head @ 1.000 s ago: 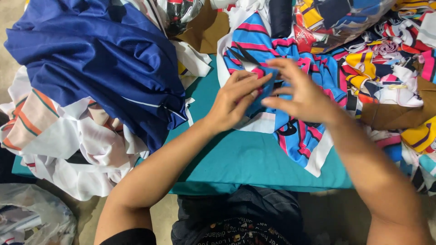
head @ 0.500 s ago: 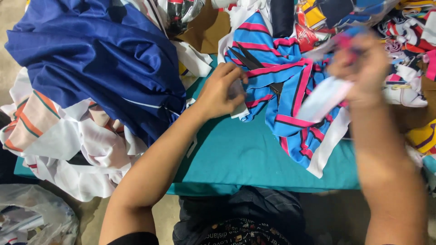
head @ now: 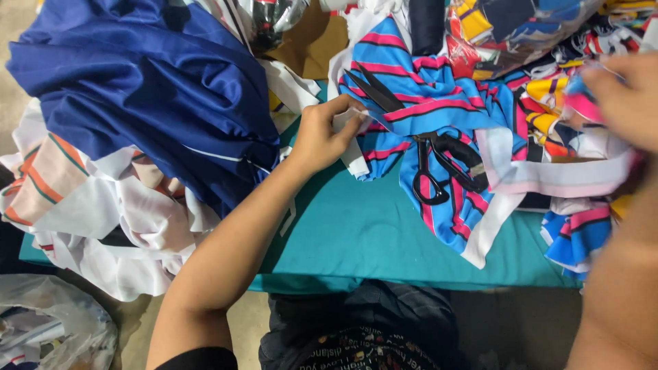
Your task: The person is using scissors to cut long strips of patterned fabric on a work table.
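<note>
The left hand (head: 322, 137) pinches the white edge of the blue-and-pink striped fabric (head: 439, 96), which lies on the teal tabletop (head: 356, 233) beneath the black scissors (head: 425, 147). Right of the scissors, the blurred right hand (head: 627, 96) grips a white strip (head: 555, 179). Trimming seems under way; taking up the scissors likely follows.

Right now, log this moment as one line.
left hand: pinching white strip | right hand: holding pink scrap, blurred | scissors: lying on striped fabric | teal table

Blue pink-striped fabric (head: 439, 89), black scissors (head: 439, 164)
</note>
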